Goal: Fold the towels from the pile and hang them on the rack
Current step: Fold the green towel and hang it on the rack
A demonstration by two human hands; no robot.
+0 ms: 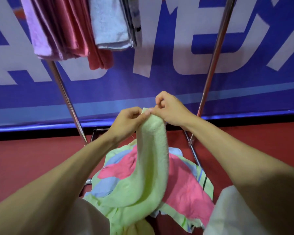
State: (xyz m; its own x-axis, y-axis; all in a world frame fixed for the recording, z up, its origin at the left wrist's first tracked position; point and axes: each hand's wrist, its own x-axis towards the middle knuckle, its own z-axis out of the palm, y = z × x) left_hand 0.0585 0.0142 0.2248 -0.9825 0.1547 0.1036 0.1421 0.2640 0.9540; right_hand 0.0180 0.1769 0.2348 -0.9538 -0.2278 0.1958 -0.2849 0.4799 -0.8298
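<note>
Nearly upright, the green towel [153,150] runs lengthwise from the pile [185,185] up to its top edge, which is held straight above the pile. At that edge the left hand [129,121] and right hand [172,110] meet, each pinching it with curled fingers, forearms reaching forward over the pile.

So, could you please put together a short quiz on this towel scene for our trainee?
1. True or false: the green towel already hangs on the rack.
2. Which hand pinches its top edge? A) left hand only B) right hand only C) both
3. Fill in: on the rack, the ___ towel hangs between the lilac towel and the white towel.
Key: 1 false, it is held up above the pile; 2 C; 3 pink towel.
</note>
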